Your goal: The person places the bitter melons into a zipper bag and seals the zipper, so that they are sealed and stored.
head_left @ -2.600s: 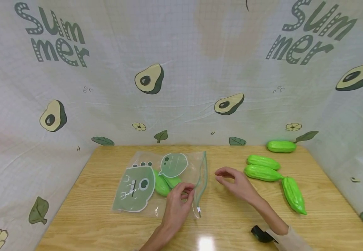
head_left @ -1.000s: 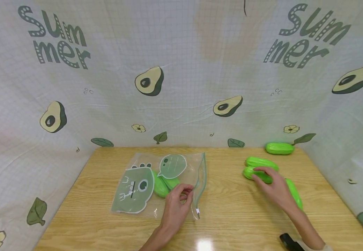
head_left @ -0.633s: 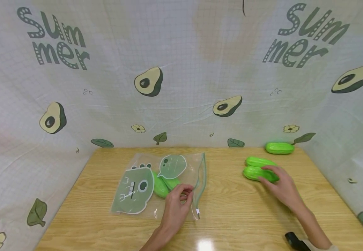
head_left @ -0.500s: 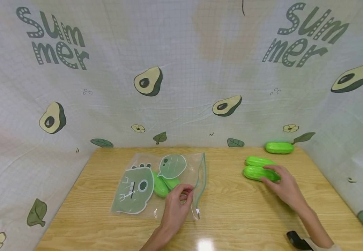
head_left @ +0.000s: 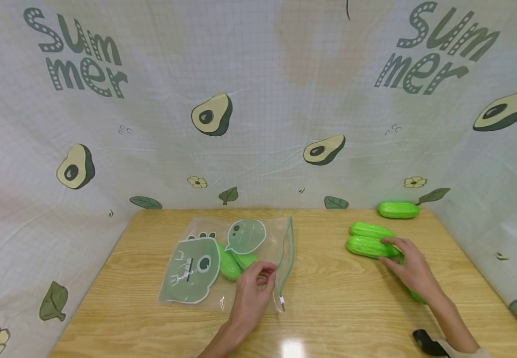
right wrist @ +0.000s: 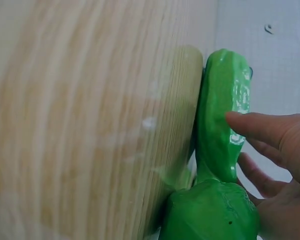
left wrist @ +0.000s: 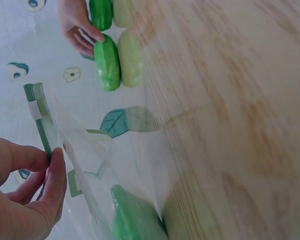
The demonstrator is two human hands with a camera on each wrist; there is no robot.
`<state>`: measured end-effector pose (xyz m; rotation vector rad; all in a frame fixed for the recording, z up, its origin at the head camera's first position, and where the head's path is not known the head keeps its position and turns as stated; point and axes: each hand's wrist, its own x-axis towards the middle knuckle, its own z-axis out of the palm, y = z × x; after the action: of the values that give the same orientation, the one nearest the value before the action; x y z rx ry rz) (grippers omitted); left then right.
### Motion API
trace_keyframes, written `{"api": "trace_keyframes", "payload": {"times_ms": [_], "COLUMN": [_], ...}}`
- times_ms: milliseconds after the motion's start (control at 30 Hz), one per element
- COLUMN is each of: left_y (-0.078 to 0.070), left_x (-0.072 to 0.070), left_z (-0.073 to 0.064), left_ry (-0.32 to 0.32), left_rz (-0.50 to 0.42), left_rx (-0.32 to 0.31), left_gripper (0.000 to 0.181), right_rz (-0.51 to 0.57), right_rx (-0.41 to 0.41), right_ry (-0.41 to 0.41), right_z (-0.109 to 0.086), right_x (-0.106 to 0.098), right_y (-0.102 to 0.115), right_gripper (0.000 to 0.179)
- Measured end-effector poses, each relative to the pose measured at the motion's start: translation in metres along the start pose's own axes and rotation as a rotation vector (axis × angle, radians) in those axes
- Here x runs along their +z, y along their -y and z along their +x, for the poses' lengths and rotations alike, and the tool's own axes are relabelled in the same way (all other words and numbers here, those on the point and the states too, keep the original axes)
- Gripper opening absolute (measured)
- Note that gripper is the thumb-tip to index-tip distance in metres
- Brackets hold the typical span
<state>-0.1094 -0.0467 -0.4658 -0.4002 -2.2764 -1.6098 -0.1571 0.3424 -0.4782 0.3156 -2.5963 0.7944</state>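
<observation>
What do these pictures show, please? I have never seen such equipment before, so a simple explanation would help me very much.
There is no robot here, only a person's two bare hands. The wide picture comes from a camera on the head, looking forward and down. The two closer pictures come from cameras worn on the wrists, one watching each hand's work.

On the wooden table lies a clear printed bag, with green items showing inside. The left hand pinches the bag near its green edge strip. The right hand has its thumb and fingers around a green gourd. A second gourd lies just behind it, a third near the curtain, and a fourth shows only in part.
</observation>
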Motion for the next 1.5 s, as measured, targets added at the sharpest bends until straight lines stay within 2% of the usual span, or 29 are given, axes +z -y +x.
{"api": "trace_keyframes", "payload": {"times_ms": [500,800,1200,1333,1500], "left_y": [0.0015,0.0008,0.0001,-0.0003,-0.0009], "left_x": [0.0004,0.0006,0.0003,-0.0001,-0.0005], "left_z": [-0.0002,-0.0001,0.0,0.0004,0.0006], "left_ry": [-0.009,-0.012,-0.008,-0.008,-0.005], "left_rz": [0.017,0.023,0.022,0.016,0.012], "left_rx": [0.009,0.007,0.005,0.0,-0.007], "left_gripper": [0.014,0.014,0.014,0.016,0.015], "right_rz": [-0.016,-0.088,-0.121,-0.113,-0.075], "right_rx": [0.019,-0.079,-0.169,-0.158,-0.093], "right_ry": [0.085,0.051,0.005,0.003,0.071], "right_z": [0.0012,0.0026,0.0016,0.0023,0.0028], "right_x": [-0.0009,-0.0003,-0.0004,-0.0006,-0.001], "right_y": [-0.0014,-0.0039,-0.0023,-0.0013,0.0011], "right_gripper": [0.051,0.052,0.051,0.047,0.046]}}
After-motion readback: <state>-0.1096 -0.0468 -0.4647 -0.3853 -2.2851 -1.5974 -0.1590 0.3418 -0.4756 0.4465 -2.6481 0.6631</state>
